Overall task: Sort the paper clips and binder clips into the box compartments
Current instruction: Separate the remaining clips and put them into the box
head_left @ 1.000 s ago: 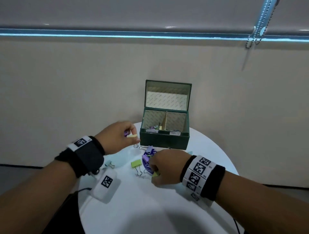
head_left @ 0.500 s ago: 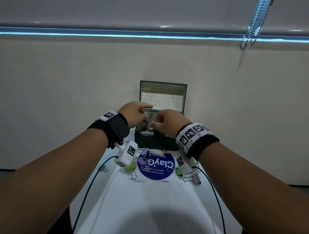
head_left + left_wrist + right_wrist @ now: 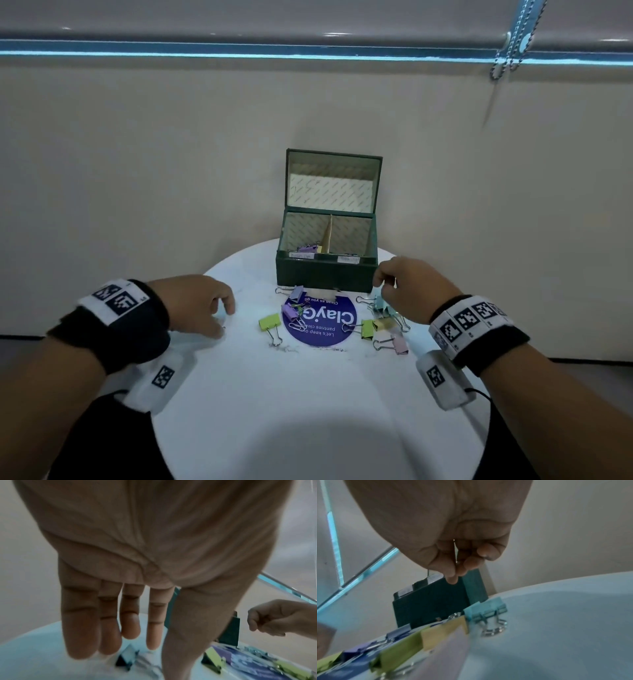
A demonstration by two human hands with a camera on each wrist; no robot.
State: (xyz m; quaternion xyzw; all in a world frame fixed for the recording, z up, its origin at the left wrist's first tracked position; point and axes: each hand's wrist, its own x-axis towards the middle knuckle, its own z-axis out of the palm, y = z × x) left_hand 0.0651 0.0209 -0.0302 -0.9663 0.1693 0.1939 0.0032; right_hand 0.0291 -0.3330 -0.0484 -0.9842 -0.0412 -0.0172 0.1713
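Observation:
The open green box (image 3: 327,277) stands at the table's far side, with purple binder clips (image 3: 308,247) in its left compartment. Loose binder clips lie in front of it: green (image 3: 269,322), purple (image 3: 290,311), teal (image 3: 380,304), yellow (image 3: 386,322), pink (image 3: 399,344). Paper clips (image 3: 297,325) lie on the blue sticker. My left hand (image 3: 224,317) hangs over the table left of the pile, fingers (image 3: 109,635) straight above a teal binder clip (image 3: 127,658). My right hand (image 3: 382,286) is by the box's front right corner, curled fingers pinching a thin wire paper clip (image 3: 455,551).
The round white table (image 3: 308,394) stands against a beige wall. A round blue sticker (image 3: 320,322) lies under the pile. A blind's bead chain (image 3: 507,51) hangs at the upper right. Cables run from both wrist cameras off the near edge.
Both hands were over the box half a second ago. They have since drawn back and apart, the left down to the table's left side, the right to the box's front right corner.

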